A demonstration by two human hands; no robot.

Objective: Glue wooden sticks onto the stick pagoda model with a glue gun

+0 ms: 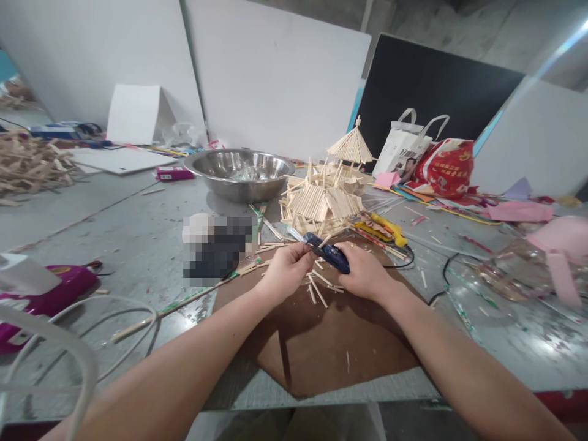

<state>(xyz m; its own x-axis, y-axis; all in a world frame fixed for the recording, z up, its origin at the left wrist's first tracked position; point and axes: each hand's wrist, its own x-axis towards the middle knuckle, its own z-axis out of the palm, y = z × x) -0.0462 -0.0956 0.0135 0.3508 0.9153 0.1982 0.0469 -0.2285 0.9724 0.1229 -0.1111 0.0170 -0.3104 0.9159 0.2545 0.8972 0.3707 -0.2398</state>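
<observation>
My right hand [365, 269] is closed around the dark blue handles of a pair of cutting pliers [337, 256], whose jaws point to the left. Close to those jaws, my left hand [289, 269] pinches a thin wooden stick [326, 241], which pokes out past the tool. Several short cut sticks [318, 291] lie scattered below the hands on a brown board [340, 349]. Just behind the hands stands a pavilion-like model [321, 199] made of wooden sticks, with a pointed roof [351, 146] on its taller part. My left fingertips partly hide the jaws.
A steel bowl [241, 190] with clear plastic inside stands behind left. A yellow glue gun [388, 229] with a black cable lies right of the model. Magenta device [68, 291] and white cable [82, 349] occupy the left; bags [443, 168] and coloured paper the right.
</observation>
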